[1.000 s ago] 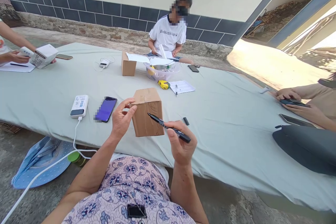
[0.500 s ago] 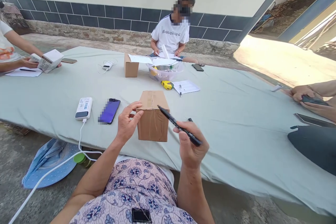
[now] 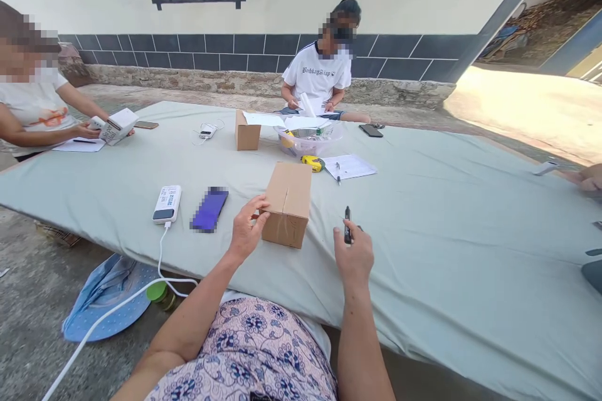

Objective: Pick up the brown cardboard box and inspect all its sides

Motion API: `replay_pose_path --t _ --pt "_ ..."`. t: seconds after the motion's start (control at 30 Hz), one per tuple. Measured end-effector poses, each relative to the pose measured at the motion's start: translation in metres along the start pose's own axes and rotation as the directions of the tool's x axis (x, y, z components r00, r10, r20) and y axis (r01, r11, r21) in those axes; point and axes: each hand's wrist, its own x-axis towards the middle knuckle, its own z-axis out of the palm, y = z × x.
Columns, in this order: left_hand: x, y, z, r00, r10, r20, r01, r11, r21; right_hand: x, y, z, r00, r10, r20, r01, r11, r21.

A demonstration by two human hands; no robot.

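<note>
A small brown cardboard box [image 3: 288, 202] rests on the pale green cloth-covered table [image 3: 423, 213] in front of me. My left hand [image 3: 249, 230] grips its left side with thumb and fingers. My right hand [image 3: 353, 255] is to the right of the box, closed on a black marker pen [image 3: 347, 233] that points away from me, its tip above the cloth. A gap of cloth separates the pen from the box.
A white power bank [image 3: 167, 204] with a cable and a purple phone [image 3: 209, 208] lie left of the box. Farther back are a second brown box [image 3: 247, 131], a clear bowl [image 3: 308, 138], a yellow tape measure [image 3: 313, 163] and papers [image 3: 350, 166]. Other people sit at the far side and left end.
The box came down from tilted in my left hand to resting on the cloth. My right hand moved the pen away from the box, to the right. My view rose.
</note>
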Motion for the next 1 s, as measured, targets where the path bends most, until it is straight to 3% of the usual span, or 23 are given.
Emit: replay_pose_path --t 0.13,0.3,0.43,0.57,0.7,0.77,0.87,0.93,1.0 --pt "-0.001 -0.004 -0.001 1.000 0.010 0.019 -0.011 0.999 0.051 0.001 0.016 0.014 0.991 0.063 0.115 -0.037 0.975 -0.217" --pt "-0.003 -0.010 0.001 0.978 0.024 0.208 -0.038 0.997 0.064 -0.004 0.019 0.021 0.985 0.123 0.123 -0.086 0.960 -0.268" --pt "-0.005 -0.012 0.004 0.967 -0.008 0.253 -0.009 0.998 0.069 -0.005 0.016 0.022 0.989 0.117 0.093 -0.093 0.968 -0.232" --pt "-0.002 -0.014 0.000 0.974 -0.080 0.211 0.072 0.996 0.048 -0.003 0.011 0.015 0.995 0.021 0.102 -0.007 0.991 -0.137" --pt "0.008 -0.018 -0.018 0.986 -0.164 0.027 0.157 0.973 0.172 -0.007 0.002 0.001 0.968 -0.066 0.244 0.072 0.997 -0.015" --pt "0.014 -0.020 -0.031 0.978 -0.185 -0.093 0.207 0.906 0.370 -0.011 -0.003 -0.006 0.931 -0.088 0.355 0.084 0.996 0.026" --pt "0.020 -0.022 -0.053 0.964 -0.191 -0.187 0.267 0.655 0.707 -0.017 -0.012 -0.014 0.888 -0.087 0.452 0.087 0.996 0.020" --pt "0.022 -0.026 -0.065 0.941 -0.255 -0.224 0.324 0.483 0.813 -0.020 -0.017 -0.017 0.872 -0.055 0.486 0.067 0.998 -0.006" --pt "0.022 -0.032 -0.075 0.901 -0.349 -0.260 0.386 0.367 0.846 -0.021 -0.021 -0.020 0.862 -0.020 0.507 0.041 0.999 -0.031"
